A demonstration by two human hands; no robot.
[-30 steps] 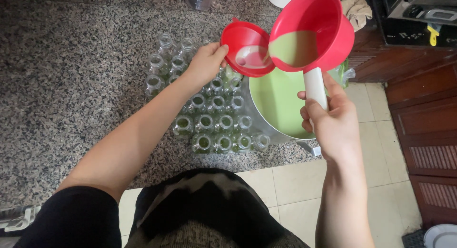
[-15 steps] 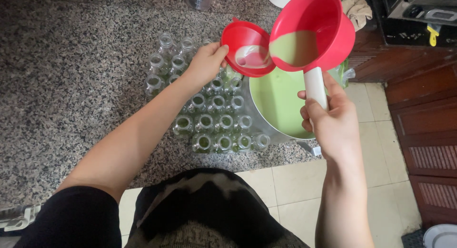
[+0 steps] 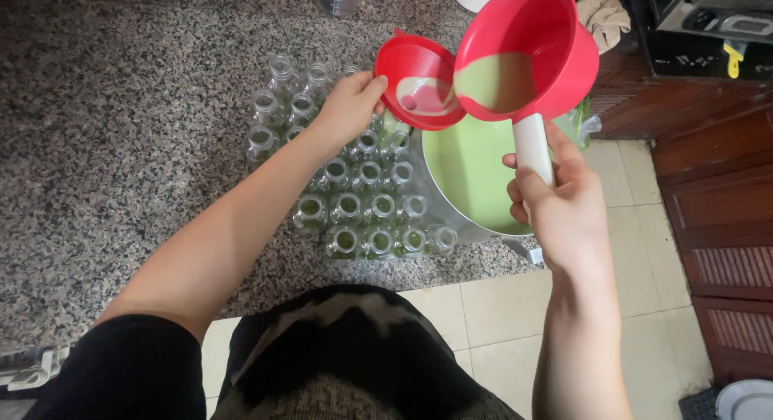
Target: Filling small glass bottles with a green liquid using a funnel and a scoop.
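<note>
hands work above a speckled granite desk [image 3: 121, 106]. the left hand [image 3: 348, 107] reaches forward with the forearm stretched out and the wrist slightly bent, fingers curled closed on the rim of a red plastic funnel [image 3: 417, 83], thumb on the near edge. the funnel is round and smooth, with pale green liquid pooling toward its centre hole, and it sits over the cluster of small clear glass bottles [image 3: 354, 202] standing upright in tight rows on the desk. several bottles show green liquid inside; their round mouths face up.

the right hand [image 3: 564, 202] is raised, arm coming up from the lower right, fingers wrapped closed around the white handle of a red plastic ladle-cup [image 3: 527, 53]. the cup is deep and round, tilted toward the funnel, its lip just over the funnel's rim, and holds pale green liquid. below it, just right of the bottles, stands a wide metal pot [image 3: 471, 178] filled with the same smooth green liquid. beige floor tiles [image 3: 499, 307] lie beside the desk.
</note>
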